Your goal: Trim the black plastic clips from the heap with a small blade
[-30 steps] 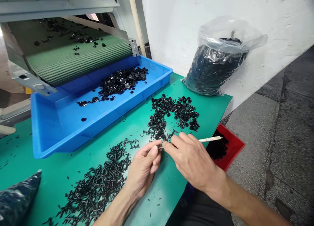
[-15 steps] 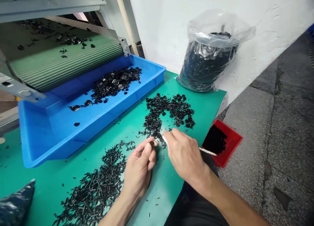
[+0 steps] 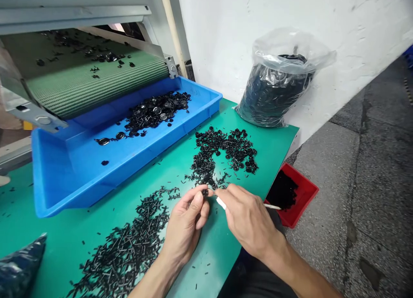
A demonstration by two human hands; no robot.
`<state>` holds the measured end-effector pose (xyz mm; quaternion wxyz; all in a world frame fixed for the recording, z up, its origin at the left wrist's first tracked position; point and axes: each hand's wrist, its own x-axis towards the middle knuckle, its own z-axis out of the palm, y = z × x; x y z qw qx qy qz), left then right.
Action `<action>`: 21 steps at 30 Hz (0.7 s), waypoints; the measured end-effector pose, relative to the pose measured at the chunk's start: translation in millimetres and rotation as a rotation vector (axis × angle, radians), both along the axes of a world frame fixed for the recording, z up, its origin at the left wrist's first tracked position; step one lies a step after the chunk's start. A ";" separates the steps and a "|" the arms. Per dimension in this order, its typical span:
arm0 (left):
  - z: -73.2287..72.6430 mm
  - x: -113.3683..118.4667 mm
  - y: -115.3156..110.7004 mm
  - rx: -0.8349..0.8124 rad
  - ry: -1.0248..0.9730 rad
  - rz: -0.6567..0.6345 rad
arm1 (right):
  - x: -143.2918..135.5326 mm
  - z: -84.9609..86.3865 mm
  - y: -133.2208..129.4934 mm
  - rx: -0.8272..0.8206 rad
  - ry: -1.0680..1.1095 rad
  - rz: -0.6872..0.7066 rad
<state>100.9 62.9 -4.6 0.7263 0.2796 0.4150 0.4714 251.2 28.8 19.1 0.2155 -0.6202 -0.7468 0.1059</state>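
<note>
Between thumb and fingers, my left hand [image 3: 185, 222] pinches a small round black plastic part [image 3: 204, 193]. My right hand [image 3: 253, 218] is closed around a slim white-handled tool [image 3: 272, 206]. The handle's end sticks out behind that hand. Its front end meets the black part or lies very close to it; fingers partly hide the tip. Just beyond both hands spreads a pile of similar round black parts [image 3: 201, 162] on the green tabletop [image 3: 161, 171]. To the left of my left hand lies a long heap of black branched plastic scraps [image 3: 125, 250].
A blue tray [image 3: 129, 160] with black parts sits under a green conveyor belt [image 3: 106, 82]. At the back, a clear bag [image 3: 274, 91] of black pieces leans on the wall. A red bin [image 3: 303, 199] holds black bits beyond the table's right edge. Another bag [image 3: 22, 263] lies lower left.
My right hand has moved slightly down, and the tool's front end is now at the black part. My left hand still pinches the part. The view has shifted a little.
</note>
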 end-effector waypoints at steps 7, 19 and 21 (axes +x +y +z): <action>-5.6 2.7 -4.4 0.047 0.158 0.014 | -14.1 -0.3 -3.3 0.107 -0.243 -0.084; 2.2 1.2 -0.3 -0.002 -0.007 0.049 | 7.5 2.3 2.9 0.008 -0.098 -0.044; 2.8 0.6 -0.1 -0.010 -0.029 0.030 | 5.3 1.6 0.9 0.002 -0.064 -0.027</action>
